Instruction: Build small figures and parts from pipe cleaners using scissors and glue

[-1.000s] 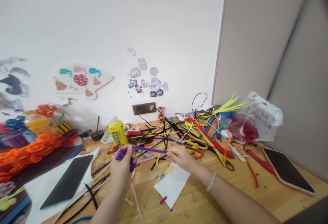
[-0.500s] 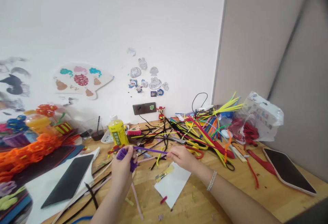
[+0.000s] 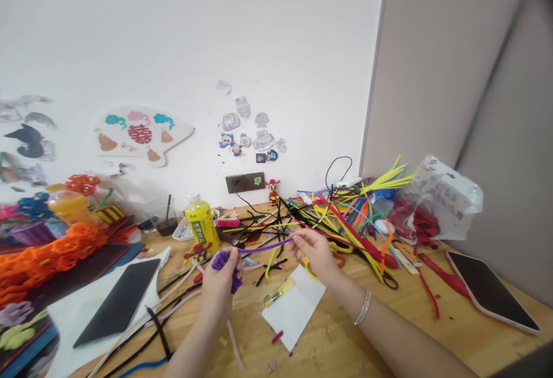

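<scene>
My left hand [image 3: 222, 280] is closed around a bundle of purple pipe cleaners [image 3: 219, 260], whose fuzzy folds show above and beside the fingers. From that bundle a single purple pipe cleaner [image 3: 265, 248] runs out to the right with a slight sag. Its far end is pinched by my right hand [image 3: 315, 254], which wears a sparkling bracelet. Below the hands lies a white sheet of paper [image 3: 298, 312] with a yellow cutter [image 3: 279, 293] across its upper left corner. Yellow-handled scissors [image 3: 311, 268] show partly beneath my right hand.
Loose coloured pipe cleaners [image 3: 345, 216] are heaped at the back right, beside a plastic bag [image 3: 449, 199]. A yellow bottle [image 3: 201, 223] and a cup of dark liquid [image 3: 165, 225] stand at the back. Orange fuzzy flowers [image 3: 47, 257] and a dark phone [image 3: 118, 303] lie left, a tablet [image 3: 492, 291] right.
My right hand has risen slightly and moved right, and my left hand has also shifted right. The stretched purple pipe cleaner now sags and slopes up toward the right. The view has shifted slightly.
</scene>
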Motion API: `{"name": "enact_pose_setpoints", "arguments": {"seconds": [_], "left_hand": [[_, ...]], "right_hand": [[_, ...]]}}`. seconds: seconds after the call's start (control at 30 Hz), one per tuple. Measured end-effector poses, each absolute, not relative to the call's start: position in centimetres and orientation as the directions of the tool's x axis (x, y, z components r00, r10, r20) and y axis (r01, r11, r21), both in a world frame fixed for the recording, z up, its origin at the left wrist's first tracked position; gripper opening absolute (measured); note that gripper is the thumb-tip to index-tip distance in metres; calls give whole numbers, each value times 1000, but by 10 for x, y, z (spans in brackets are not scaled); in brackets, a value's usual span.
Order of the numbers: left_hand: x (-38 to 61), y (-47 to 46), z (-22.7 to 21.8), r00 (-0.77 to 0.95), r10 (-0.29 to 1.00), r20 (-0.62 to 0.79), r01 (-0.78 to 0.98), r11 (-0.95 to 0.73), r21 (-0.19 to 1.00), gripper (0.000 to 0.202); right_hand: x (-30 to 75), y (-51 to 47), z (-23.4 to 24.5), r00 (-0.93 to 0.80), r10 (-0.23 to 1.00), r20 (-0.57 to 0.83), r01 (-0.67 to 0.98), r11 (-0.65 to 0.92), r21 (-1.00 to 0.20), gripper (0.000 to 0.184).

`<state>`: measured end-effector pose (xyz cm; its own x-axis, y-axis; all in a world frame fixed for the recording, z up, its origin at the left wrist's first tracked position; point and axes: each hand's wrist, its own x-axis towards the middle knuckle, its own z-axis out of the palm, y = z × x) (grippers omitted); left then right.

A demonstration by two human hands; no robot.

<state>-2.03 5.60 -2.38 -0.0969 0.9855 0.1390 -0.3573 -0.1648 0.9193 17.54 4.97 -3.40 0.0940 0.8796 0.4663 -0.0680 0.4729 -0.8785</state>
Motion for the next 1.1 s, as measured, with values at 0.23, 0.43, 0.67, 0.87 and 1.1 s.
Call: {"name": "enact_pose_setpoints", "arguments": {"seconds": [0.23, 0.43, 0.67, 0.87, 1.1], "left_hand": [[-11, 48, -29, -43, 987, 157, -129, -162, 978, 28], [-9, 44, -30, 47, 960, 275, 119, -279, 953, 24], [-8, 38, -26, 187, 923, 336, 205, -372, 906, 21], [-6, 34, -24, 250, 922, 296, 96, -328, 940, 24], [-3, 28, -18, 148, 952, 268, 62, -279, 958, 24]], "right_hand": [[169, 48, -32, 73, 950, 304, -401, 307, -863, 27], [165, 38, -28, -242, 861, 447, 32, 468, -883, 33], [160, 32, -30, -564, 789, 243, 119, 369, -922, 39], [159, 30, -30, -575, 787, 222, -32, 250, -968, 42], [157, 29, -32, -580, 768, 271, -88, 272, -958, 40]]}}
